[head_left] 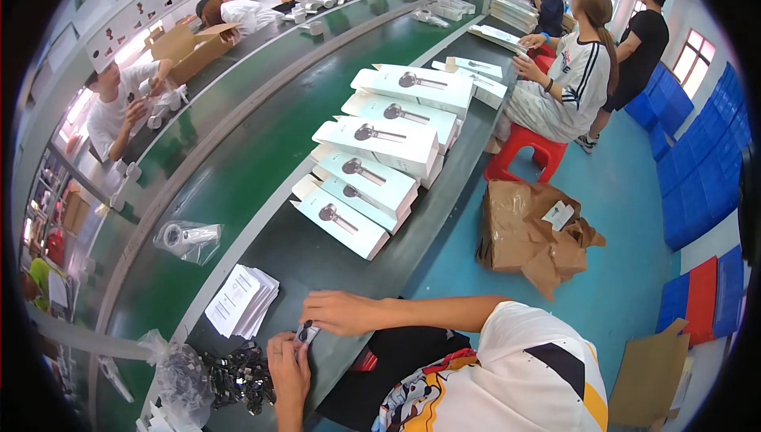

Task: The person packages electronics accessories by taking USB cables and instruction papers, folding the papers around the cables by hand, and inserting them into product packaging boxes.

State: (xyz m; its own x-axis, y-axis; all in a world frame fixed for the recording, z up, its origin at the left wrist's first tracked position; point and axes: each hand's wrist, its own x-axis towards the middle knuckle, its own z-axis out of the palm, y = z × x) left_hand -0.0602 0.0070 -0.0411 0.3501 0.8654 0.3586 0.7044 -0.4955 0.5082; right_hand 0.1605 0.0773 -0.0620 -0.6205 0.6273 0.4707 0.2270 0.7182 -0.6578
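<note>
Grey piece sat pinched between left hand and right hand at the tabletop's near edge; leaflets and black parts lay close, probably for easy reach.

1. Cartons: white with a faint mint cast, each printed with a dark device.
2. Conveyor belt: deep green.
3. Surface: dark grey.
4. Small held piece: black and pale grey.
5. Leaflets: white, fine dark print.
6. Cable heap: black, silvery glints.
7. Stool: red.
8. Paper wrapping: brown.
9. Floor: turquoise.
10. Wearer's shirt: white, black and yellow panels, multicoloured cartoon print.
</note>
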